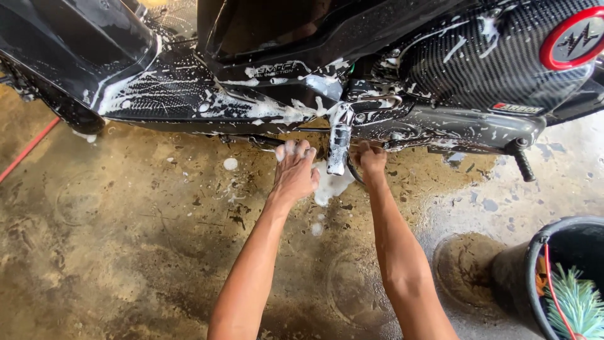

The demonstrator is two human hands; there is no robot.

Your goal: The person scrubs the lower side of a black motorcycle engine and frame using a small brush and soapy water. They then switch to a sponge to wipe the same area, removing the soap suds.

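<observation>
The floor (126, 252) here is wet, stained concrete, brown with puddled water and flecked with blobs of foam, and everything is best placed against the metal footpeg (338, 148) that hangs down from the middle of the soapy black motorcycle (251, 63). Nearest to me, well to the right of and below the peg, stands a dark bucket (535, 271) with a red cord over its rim and a green bristly brush (576, 305) poking out. Closer in, two bare forearms reach up to the peg. The left hand (294, 169) sits just left of it, fingers curled loosely and coated in suds, pressed up under the bike's lower edge; whether it grips a sponge or only foam I cannot tell. The right hand (372, 157) is just right of the peg, closed narrowly and tucked under the frame, its fingertips hidden, so what it holds is unclear. A white puddle of lather (330, 186) lies on the floor directly under the peg. Beyond the peg, the body panels are streaked with soap everywhere and nothing looks rinsed, so I judge the soaping well along, the underside in hand and the rinse left. Far right above the peg, a carbon-weave exhaust cover (497, 56) bears a round red-rimmed emblem (576, 38) and a small red rectangular tag (517, 107); left of the peg a white lettered decal (277, 68) shows through foam. A red hose (28, 148) runs far left.
</observation>
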